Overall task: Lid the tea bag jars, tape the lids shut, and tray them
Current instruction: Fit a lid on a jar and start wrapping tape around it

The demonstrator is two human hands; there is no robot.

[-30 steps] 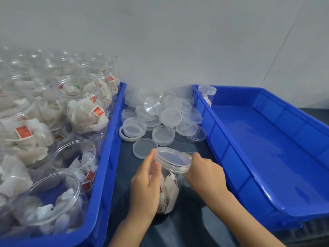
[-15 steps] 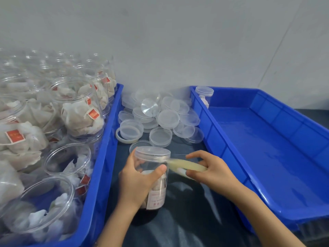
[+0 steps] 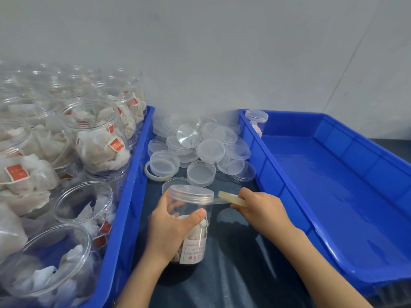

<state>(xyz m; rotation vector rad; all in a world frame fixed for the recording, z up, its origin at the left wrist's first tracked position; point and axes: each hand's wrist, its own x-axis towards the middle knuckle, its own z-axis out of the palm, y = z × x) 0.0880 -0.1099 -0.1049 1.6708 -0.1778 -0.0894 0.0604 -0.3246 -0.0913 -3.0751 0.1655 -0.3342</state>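
Jar [image 3: 192, 227] upright on desk [image 3: 233, 274], left hand [image 3: 169, 230] wrapped round its body to steady it. Right hand [image 3: 260, 205] pinches tape roll [image 3: 232, 197] just right of lid [image 3: 191, 193], strip taut to the seam, presumably for sealing.

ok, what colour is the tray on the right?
Solid blue tray, seen best in the head view, the only one.

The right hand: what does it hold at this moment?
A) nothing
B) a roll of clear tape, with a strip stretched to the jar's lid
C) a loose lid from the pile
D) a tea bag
B: the right hand grips a tape roll, and a clear strip runs from it to the lid of the jar that the left hand holds.
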